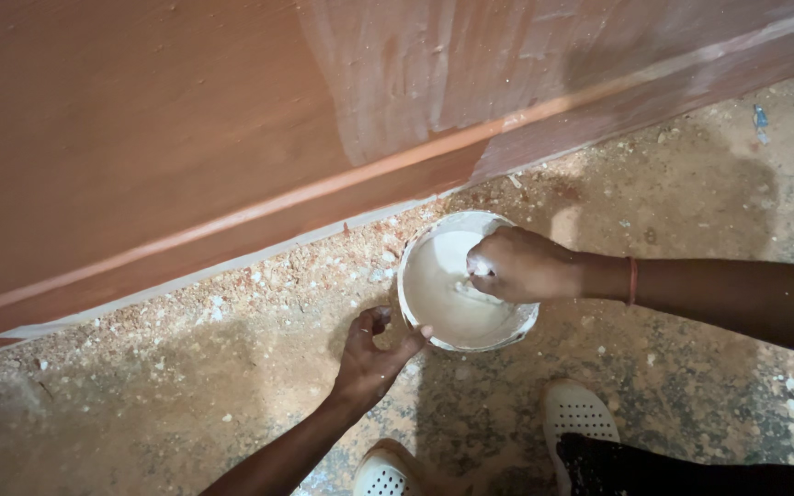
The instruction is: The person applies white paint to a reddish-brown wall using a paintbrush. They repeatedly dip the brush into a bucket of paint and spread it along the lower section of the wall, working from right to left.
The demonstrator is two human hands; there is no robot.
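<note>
Currently, left hand (369, 354) pinches bowl (434, 294) rim at 7 o'clock, right hand (516, 266) fisted in paste (438, 289); hard stirring may tip bowl.

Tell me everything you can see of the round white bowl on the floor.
The round white bowl sits upright on the gritty, debris-strewn floor, close to the base of the reddish-brown wall. It holds pale, creamy white paste, and its rim is smeared white. The left hand steadies the near rim with its thumb. The right hand reaches in from above, fingers in the paste, hiding the far right side.
</note>
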